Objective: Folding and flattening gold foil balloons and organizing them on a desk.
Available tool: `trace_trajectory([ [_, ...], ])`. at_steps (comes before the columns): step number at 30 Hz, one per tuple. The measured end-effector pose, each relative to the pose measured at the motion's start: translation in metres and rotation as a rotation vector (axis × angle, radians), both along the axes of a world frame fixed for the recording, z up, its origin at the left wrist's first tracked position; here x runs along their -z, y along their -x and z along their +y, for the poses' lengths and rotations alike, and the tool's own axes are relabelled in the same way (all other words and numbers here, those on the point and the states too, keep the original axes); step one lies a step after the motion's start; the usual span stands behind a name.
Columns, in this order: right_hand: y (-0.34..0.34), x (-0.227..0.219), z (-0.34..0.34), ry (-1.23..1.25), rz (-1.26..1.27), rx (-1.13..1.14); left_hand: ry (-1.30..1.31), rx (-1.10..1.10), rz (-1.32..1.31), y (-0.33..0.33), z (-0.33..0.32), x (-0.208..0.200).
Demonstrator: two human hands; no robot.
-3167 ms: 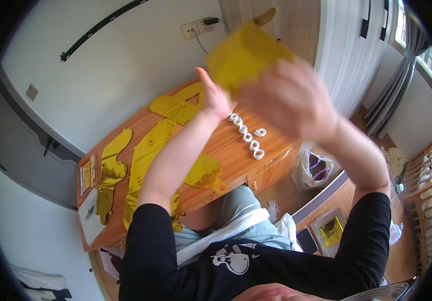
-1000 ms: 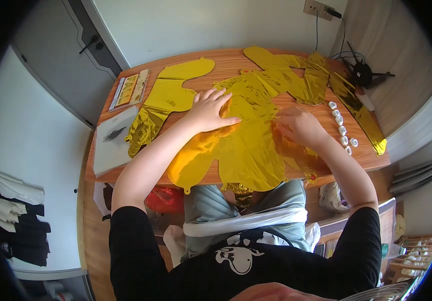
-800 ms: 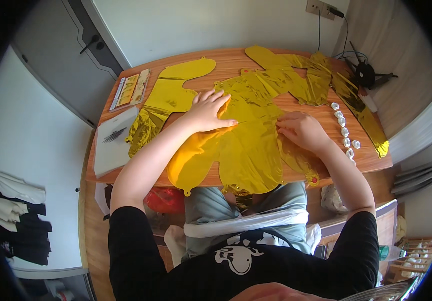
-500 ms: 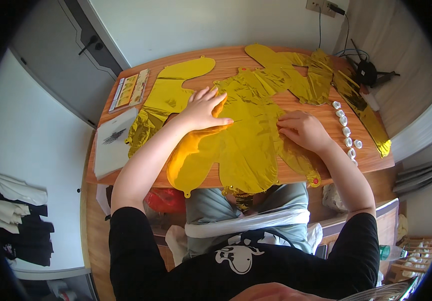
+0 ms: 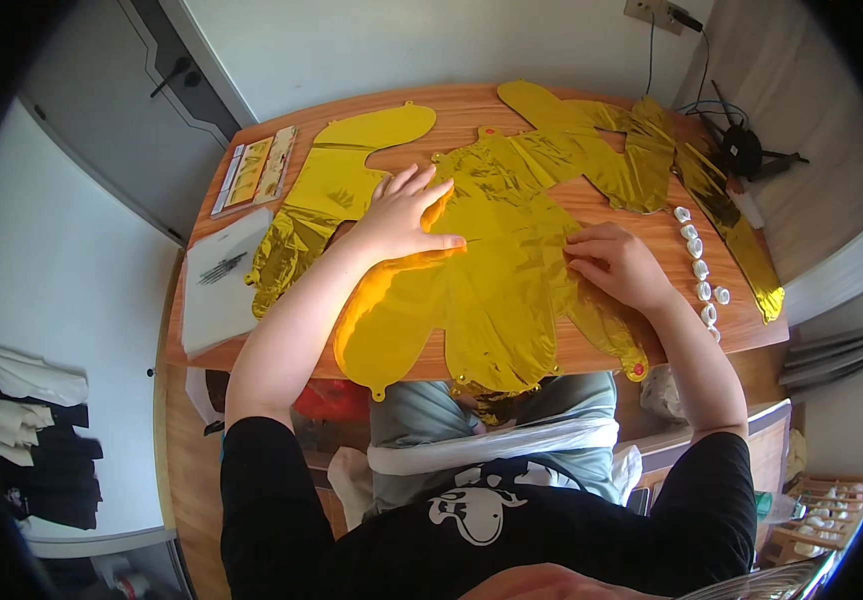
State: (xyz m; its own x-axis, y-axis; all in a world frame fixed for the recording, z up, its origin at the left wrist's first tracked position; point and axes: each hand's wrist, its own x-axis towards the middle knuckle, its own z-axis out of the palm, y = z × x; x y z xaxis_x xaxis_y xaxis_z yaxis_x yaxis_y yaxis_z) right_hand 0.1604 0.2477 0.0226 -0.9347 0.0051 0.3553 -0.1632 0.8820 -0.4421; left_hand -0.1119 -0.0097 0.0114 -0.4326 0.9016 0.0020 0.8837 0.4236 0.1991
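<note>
One open left grip (image 5: 398, 218) lay spread on the gold foil shape (image 5: 499, 290) across the table (image 5: 466, 108), while the right grip (image 5: 621, 264) curled at its right edge, pinching or not unclear, light, even pressure seeming best against creases.

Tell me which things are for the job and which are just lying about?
For the job, it seems:
- middle foil, left hand spread on it, right hand at its edge
- left foil, probably

Lying about, probably:
- router
- bottle
- clothes

White rolls (image 5: 700, 270) limit free desktop (image 5: 663, 232) beside the right hand (image 5: 619, 268).
</note>
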Motion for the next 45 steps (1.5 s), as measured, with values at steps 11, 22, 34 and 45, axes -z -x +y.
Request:
trace_trajectory([
  [11, 0.001, 0.000, 0.001, 0.009, -0.014, 0.001, -0.038, 0.034, 0.034, 0.000, -0.001, 0.002],
  [22, 0.002, 0.001, -0.002, -0.160, 0.053, 0.038, -0.451, -0.046, -0.453, 0.023, -0.009, -0.008],
  [34, 0.006, 0.004, -0.003, -0.101, 0.007, 0.024, 0.135, -0.033, 0.068, 0.021, -0.028, -0.014],
  [45, 0.011, 0.008, -0.002, -0.135, 0.037, 0.025, -0.113, 0.024, -0.187, 0.029, -0.027, -0.005],
])
